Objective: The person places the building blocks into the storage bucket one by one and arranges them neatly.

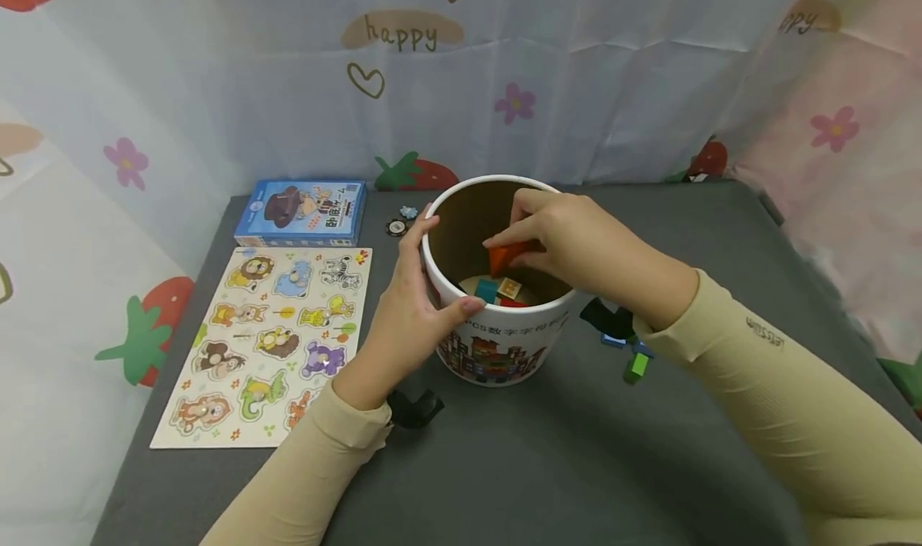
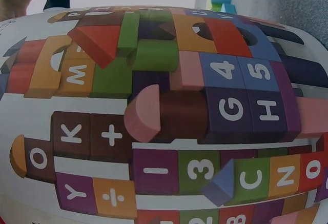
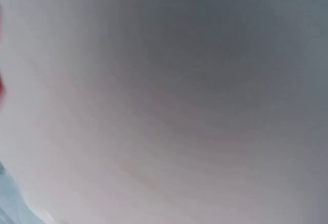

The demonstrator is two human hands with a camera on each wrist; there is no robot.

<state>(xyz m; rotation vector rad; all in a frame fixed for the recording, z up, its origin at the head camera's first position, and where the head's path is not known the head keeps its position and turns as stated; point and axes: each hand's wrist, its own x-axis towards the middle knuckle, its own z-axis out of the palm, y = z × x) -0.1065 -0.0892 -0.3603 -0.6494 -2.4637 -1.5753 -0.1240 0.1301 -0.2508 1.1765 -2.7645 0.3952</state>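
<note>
A round white bucket [image 1: 497, 346] with printed blocks on its side stands on the grey table. My left hand [image 1: 414, 314] holds it from the left, thumb over the near rim and fingers along the left rim. Inside the bucket's mouth, my right hand [image 1: 555, 230] pinches a red-orange block [image 1: 504, 256], partly covered by the fingers. Below that block, a teal block [image 1: 487, 291], a wooden block [image 1: 509, 288] and a red one lie at the bottom. The left wrist view is filled by the bucket's printed wall [image 2: 169, 111]; the right wrist view is a blur.
To the left lies an animal puzzle board [image 1: 277, 330], with a blue game box [image 1: 302, 214] behind it. Small round pieces [image 1: 397, 226] sit left of the bucket. Green [image 1: 637, 367] and blue blocks lie on the table under my right forearm. A patterned curtain hangs behind.
</note>
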